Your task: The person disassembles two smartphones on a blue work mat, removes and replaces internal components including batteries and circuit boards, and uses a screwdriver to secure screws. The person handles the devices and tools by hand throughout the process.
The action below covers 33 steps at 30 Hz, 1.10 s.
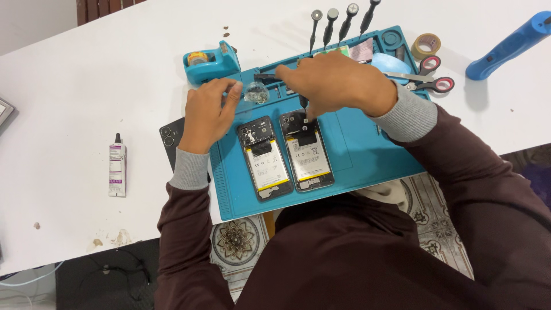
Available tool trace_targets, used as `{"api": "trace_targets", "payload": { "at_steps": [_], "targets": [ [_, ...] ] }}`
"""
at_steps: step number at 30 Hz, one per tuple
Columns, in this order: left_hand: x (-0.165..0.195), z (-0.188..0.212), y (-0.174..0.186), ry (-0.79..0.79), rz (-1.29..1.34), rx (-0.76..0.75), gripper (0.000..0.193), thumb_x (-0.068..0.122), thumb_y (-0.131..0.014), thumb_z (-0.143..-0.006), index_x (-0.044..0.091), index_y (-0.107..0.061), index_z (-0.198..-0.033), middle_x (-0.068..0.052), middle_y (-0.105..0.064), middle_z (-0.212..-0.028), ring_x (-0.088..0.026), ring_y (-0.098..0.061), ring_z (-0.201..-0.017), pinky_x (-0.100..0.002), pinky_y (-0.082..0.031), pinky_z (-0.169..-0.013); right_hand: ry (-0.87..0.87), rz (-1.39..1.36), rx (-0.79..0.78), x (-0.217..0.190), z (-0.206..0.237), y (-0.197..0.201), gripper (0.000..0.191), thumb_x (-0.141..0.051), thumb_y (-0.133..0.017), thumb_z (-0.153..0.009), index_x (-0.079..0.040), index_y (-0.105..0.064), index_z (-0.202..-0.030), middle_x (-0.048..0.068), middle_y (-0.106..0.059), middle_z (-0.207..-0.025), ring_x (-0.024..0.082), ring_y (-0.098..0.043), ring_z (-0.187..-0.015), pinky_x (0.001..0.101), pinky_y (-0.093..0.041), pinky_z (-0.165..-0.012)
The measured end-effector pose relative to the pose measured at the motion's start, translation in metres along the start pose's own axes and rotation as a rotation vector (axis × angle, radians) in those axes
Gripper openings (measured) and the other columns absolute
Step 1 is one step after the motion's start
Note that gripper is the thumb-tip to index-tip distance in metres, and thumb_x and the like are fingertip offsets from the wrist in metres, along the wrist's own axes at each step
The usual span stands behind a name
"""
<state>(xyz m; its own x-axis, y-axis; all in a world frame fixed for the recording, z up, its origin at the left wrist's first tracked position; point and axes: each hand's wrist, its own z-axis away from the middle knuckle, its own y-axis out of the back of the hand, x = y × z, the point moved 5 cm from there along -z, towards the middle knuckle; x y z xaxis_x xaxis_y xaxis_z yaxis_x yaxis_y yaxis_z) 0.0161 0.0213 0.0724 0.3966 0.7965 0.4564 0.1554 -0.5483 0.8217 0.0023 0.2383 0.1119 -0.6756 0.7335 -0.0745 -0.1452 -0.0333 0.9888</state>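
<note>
Two opened phones lie side by side on a blue work mat (356,143), their batteries showing: the left phone (265,159) and the right phone (306,152). My right hand (336,83) grips a small black screwdriver (303,109) whose tip points down at the top of the right phone. My left hand (208,115) rests at the mat's left edge, fingers pinched next to a small clear plastic piece (256,93); whether it holds anything is not visible.
A black phone back cover (171,138) lies under my left wrist. A teal tape dispenser (211,61), several screwdrivers (332,23), scissors (425,74), a tape roll (426,43), a blue tool (508,46) and a glue tube (117,169) sit on the white table.
</note>
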Motion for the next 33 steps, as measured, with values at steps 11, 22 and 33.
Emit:
{"api": "trace_targets", "payload": {
  "at_steps": [11, 22, 33],
  "targets": [
    [-0.004, 0.003, -0.001, -0.093, 0.032, 0.018, 0.057, 0.047, -0.035, -0.112, 0.006, -0.073, -0.105, -0.008, -0.074, -0.089, -0.028, -0.068, -0.086, -0.043, -0.044, -0.079, 0.011, -0.066, 0.016, 0.0, -0.005, -0.002, 0.043, -0.019, -0.075, -0.084, -0.011, -0.062, -0.124, 0.013, -0.071, -0.074, 0.03, -0.072, -0.068, 0.0439, -0.056, -0.059],
    [-0.002, 0.001, 0.001, -0.061, 0.037, 0.013, 0.062, 0.052, -0.031, -0.111, 0.007, -0.074, -0.107, -0.008, -0.073, -0.084, -0.028, -0.068, -0.082, -0.044, -0.044, -0.078, 0.183, -0.121, 0.056, -0.007, -0.005, 0.0, 0.056, -0.013, -0.082, -0.069, -0.009, -0.067, -0.122, 0.011, -0.074, -0.087, 0.03, -0.073, -0.073, 0.0431, -0.058, -0.058],
    [-0.007, 0.002, 0.003, -0.089, 0.008, 0.032, 0.042, 0.037, -0.047, -0.112, 0.007, -0.072, -0.1, -0.008, -0.07, -0.081, -0.03, -0.067, -0.078, -0.043, -0.045, -0.073, 0.338, -0.364, 0.18, -0.039, -0.018, 0.026, 0.02, -0.021, -0.079, -0.085, -0.002, -0.076, -0.089, 0.016, -0.076, -0.077, 0.027, -0.073, -0.062, 0.0372, -0.058, -0.06]
  ]
}}
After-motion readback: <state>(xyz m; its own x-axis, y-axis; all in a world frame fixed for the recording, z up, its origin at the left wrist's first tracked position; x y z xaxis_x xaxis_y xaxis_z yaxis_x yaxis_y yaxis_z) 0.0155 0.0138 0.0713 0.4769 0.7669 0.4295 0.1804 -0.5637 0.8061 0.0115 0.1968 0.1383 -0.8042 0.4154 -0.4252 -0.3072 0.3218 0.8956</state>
